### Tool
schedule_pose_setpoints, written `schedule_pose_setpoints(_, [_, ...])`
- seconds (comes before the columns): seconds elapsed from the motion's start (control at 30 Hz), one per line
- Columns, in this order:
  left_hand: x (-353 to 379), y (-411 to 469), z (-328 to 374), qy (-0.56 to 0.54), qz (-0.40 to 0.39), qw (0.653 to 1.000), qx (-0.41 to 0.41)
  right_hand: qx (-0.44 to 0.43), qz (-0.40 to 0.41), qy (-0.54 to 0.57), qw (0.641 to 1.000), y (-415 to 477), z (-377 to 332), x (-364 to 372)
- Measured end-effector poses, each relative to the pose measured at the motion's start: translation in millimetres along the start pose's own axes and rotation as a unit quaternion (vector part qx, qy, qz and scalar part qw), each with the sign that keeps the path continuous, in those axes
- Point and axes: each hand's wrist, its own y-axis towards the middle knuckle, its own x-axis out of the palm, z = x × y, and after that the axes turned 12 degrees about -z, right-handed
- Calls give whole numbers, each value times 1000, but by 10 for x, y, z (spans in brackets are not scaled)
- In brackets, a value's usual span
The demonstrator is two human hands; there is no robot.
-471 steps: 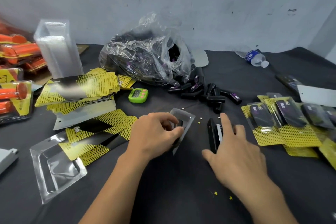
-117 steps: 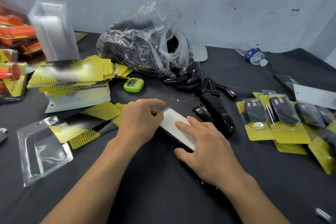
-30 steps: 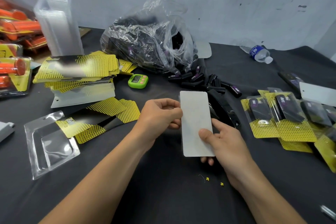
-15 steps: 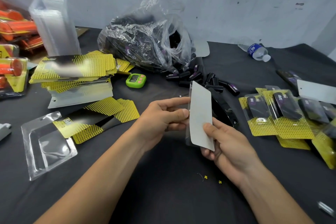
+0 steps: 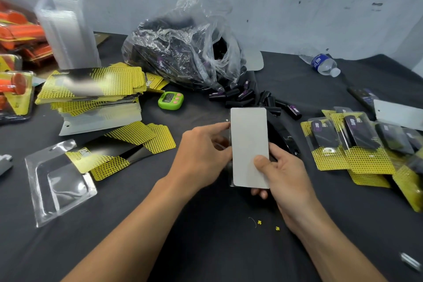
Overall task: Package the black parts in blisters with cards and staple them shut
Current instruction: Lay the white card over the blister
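Both hands hold a blister pack (image 5: pixel 249 144) above the table's middle, its white card back facing me. My left hand (image 5: pixel 201 155) pinches its left edge. My right hand (image 5: pixel 282 174) grips its lower right, thumb on the card. The black stapler (image 5: pixel 282 134) lies just behind the pack. Loose black parts (image 5: pixel 251 98) spill from a clear plastic bag (image 5: pixel 183 52). Yellow-and-black cards (image 5: pixel 96 84) are stacked at the left. An empty blister (image 5: pixel 57 181) lies at the near left.
Finished packs (image 5: pixel 352 142) are spread at the right. A green timer (image 5: pixel 170 99) sits near the cards. A tall stack of clear blisters (image 5: pixel 66 32) stands at the back left, beside orange packaged goods (image 5: pixel 16 36). A water bottle (image 5: pixel 321 64) lies at the back right.
The pack was turned edge-on half a second ago and is now turned back flat, with its white back facing me. Both hands stay on it.
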Motion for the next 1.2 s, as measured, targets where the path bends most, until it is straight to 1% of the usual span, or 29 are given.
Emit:
schedule_pose_setpoints(0.1, [49,-8,15,36,-20,999,1,0,4,-31,1000,21,18,2])
schedule_pose_setpoints(0.23, [35,30,4,71,-32,996,-39,1,-2,-51,999,20,46,-3])
schedule_pose_setpoints(0.33, [15,35,12,66,-42,995,-55,4,2,-64,998,28,53,-14])
schedule_pose_setpoints(0.4, [-12,41,25,14,-61,995,-80,10,3,-59,998,33,55,-16])
schedule_pose_setpoints(0.43, [-26,47,32,-40,-68,992,-102,15,3,-54,998,34,55,-18])
schedule_pose_setpoints(0.5, [-35,47,76,-178,-78,970,-143,21,10,-52,998,37,47,-19])
schedule_pose_setpoints(0.53, [-38,46,95,-220,-76,960,-153,20,17,-60,998,38,41,-15])
schedule_pose_setpoints(0.57, [-37,46,103,-232,-71,957,-158,20,27,-79,996,39,33,-8])
schedule_pose_setpoints(0.63, [-30,43,93,-203,-55,963,-168,13,42,-131,990,26,9,24])
schedule_pose_setpoints(0.7, [-16,35,60,-113,-31,979,-166,-1,43,-163,986,1,-21,73])
schedule_pose_setpoints(0.77, [13,13,53,-12,2,988,-155,-11,36,-174,984,-22,-50,120])
schedule_pose_setpoints(0.83, [65,-13,66,62,33,987,-143,-12,26,-172,985,-41,-80,136])
schedule_pose_setpoints(0.9, [121,-21,83,110,56,983,-137,-10,19,-171,985,-45,-94,122])
schedule_pose_setpoints(1.07, [206,-16,111,148,100,974,-140,8,-4,-164,986,-10,-101,74])
schedule_pose_setpoints(1.2, [140,28,72,147,108,970,-159,11,-33,-166,985,15,-105,83])
